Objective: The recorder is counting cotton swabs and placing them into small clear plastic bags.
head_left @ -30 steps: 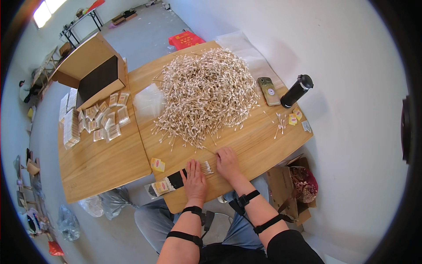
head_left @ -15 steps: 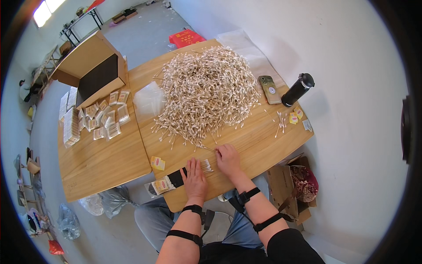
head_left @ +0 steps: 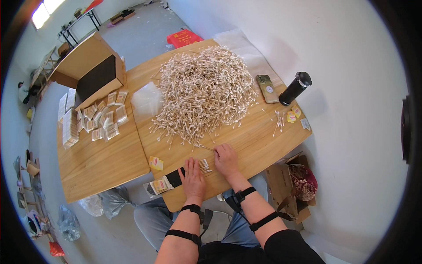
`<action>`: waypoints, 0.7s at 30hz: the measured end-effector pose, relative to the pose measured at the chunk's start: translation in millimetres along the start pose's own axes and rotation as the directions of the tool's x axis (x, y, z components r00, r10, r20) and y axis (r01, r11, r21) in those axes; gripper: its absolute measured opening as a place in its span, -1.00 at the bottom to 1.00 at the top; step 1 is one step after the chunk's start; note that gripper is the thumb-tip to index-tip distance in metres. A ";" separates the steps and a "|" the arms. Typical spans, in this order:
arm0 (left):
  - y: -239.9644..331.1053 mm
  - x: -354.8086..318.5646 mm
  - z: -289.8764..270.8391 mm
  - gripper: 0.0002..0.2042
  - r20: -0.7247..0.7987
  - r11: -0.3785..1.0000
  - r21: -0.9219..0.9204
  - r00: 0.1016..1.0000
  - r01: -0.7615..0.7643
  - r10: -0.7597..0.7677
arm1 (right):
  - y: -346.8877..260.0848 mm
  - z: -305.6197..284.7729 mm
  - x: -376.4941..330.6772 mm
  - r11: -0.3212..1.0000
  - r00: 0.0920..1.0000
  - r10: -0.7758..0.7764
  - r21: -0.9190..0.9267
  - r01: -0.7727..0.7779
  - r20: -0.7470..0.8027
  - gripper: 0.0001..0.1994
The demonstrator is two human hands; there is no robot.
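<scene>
My left hand [head_left: 193, 178] lies flat, fingers stretched out, over the end of a black strip [head_left: 175, 177] and a small row of cotton swabs [head_left: 204, 166]. The swab tips stick out to the right of its fingers. Left of the hand, a clear bag with swabs and a yellow card [head_left: 161, 185] lies against the strip. Just to the right, the fingers of my right hand [head_left: 226, 159] are pinched on the end of one cotton swab [head_left: 207, 148] at the table surface. Beyond both hands rises a large heap of cotton swabs [head_left: 204, 94].
Filled swab packs [head_left: 105, 119] lie at the left by an open cardboard box [head_left: 90, 66]. Yellow cards [head_left: 156, 163] and clear bags [head_left: 147, 100] rest nearer. A phone [head_left: 267, 89], black bottle [head_left: 295, 89] and loose swabs [head_left: 279, 121] are at the right.
The view has shifted slightly. Both hands keep nearly the same place; the left stays flat over the swabs and the right stays pinched by the heap's near edge.
</scene>
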State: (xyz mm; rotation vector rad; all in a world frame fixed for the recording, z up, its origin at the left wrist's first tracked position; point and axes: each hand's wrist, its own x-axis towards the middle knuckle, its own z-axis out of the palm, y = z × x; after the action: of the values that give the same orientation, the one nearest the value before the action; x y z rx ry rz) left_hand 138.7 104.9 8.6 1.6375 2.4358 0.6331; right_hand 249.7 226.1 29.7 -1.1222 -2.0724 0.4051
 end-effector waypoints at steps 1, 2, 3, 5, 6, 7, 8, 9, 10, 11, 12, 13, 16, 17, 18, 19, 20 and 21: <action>-0.2 0.1 0.6 -0.53 0.002 1.000 0.008 1.000 0.009 -0.009 | -0.6 0.1 -0.1 1.000 1.000 0.004 0.002 -0.004 0.001 -0.94; -0.4 0.2 1.1 -0.53 0.002 1.000 0.008 1.000 0.008 -0.008 | -0.9 0.2 0.4 1.000 1.000 0.004 0.002 -0.004 0.000 -0.94; -0.2 0.1 1.7 -0.54 -0.005 1.000 0.001 1.000 0.009 -0.009 | -0.2 0.4 0.4 1.000 1.000 -0.001 0.000 0.001 -0.005 -0.94; 0.3 0.5 2.9 -0.55 -0.012 1.000 -0.007 1.000 0.008 -0.008 | 1.0 0.6 0.1 1.000 1.000 -0.005 -0.003 0.005 -0.011 -0.94; 0.1 0.6 3.6 -0.55 -0.025 1.000 -0.011 1.000 0.004 -0.004 | 0.9 0.6 0.1 1.000 1.000 -0.005 -0.008 0.005 -0.009 -0.93; -0.2 0.4 4.2 -0.56 -0.038 1.000 -0.015 0.999 -0.001 0.001 | 0.9 0.4 0.3 1.000 1.000 -0.004 -0.013 0.004 -0.006 -0.93; -0.6 0.1 4.5 -0.56 -0.039 1.000 -0.015 0.999 -0.003 0.002 | 0.8 -0.1 0.3 1.000 1.000 -0.004 -0.013 0.004 -0.008 -0.93; -1.1 0.0 4.2 -0.55 -0.037 1.000 -0.003 0.999 -0.004 0.004 | 0.0 -0.6 0.5 1.000 1.000 -0.023 -0.016 0.023 0.009 -0.93; -1.5 -0.3 3.8 -0.55 -0.036 1.000 0.009 0.999 -0.006 0.006 | -0.9 -1.2 0.7 0.999 0.999 -0.042 -0.018 0.043 0.025 -0.92; -1.7 -1.2 3.2 -0.55 -0.037 1.000 0.010 0.999 -0.005 0.005 | -2.1 -1.6 0.7 0.999 0.999 -0.043 -0.017 0.043 0.025 -0.92; -1.5 -1.5 2.9 -0.54 -0.032 1.000 0.007 0.999 -0.003 0.003 | -2.8 -1.9 1.0 0.999 0.998 -0.051 0.000 0.051 0.026 -0.93; -1.5 -1.3 2.8 -0.53 -0.027 1.000 0.004 1.000 -0.001 0.001 | -3.5 -1.9 1.7 0.998 0.998 -0.059 0.017 0.058 0.027 -0.94; -1.8 -1.0 3.5 -0.52 -0.027 1.000 0.012 1.000 0.000 0.000 | -5.4 -1.6 2.4 0.997 0.991 -0.077 0.034 0.074 0.105 -0.96; -2.0 -1.3 3.8 -0.52 -0.027 1.000 0.014 1.000 0.002 -0.002 | -6.7 0.0 2.9 0.997 0.991 -0.078 0.037 0.074 0.107 -0.96; -2.4 -1.2 4.2 -0.52 -0.031 1.000 0.011 1.000 0.002 -0.002 | -8.9 2.5 4.1 0.994 0.980 -0.095 0.069 0.084 0.175 -0.97; -2.8 -1.5 4.5 -0.52 -0.034 1.000 0.009 0.999 0.003 -0.002 | -10.8 4.1 5.1 0.991 0.964 -0.113 0.102 0.091 0.242 -0.97; -3.1 -2.0 4.8 -0.52 -0.034 1.000 0.011 0.999 0.004 -0.004 | -11.8 5.2 5.7 0.990 0.963 -0.113 0.105 0.090 0.243 -0.97; -2.9 -1.5 5.5 -0.51 -0.040 1.000 0.001 0.999 0.009 -0.009 | -11.0 7.0 6.3 0.985 0.960 -0.122 0.151 0.086 0.253 -0.97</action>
State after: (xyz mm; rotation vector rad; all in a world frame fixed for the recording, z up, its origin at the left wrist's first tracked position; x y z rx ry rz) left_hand 138.6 104.2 2.2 1.6289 2.4702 0.6694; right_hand 235.9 225.4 34.1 -0.9122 -2.2806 0.6650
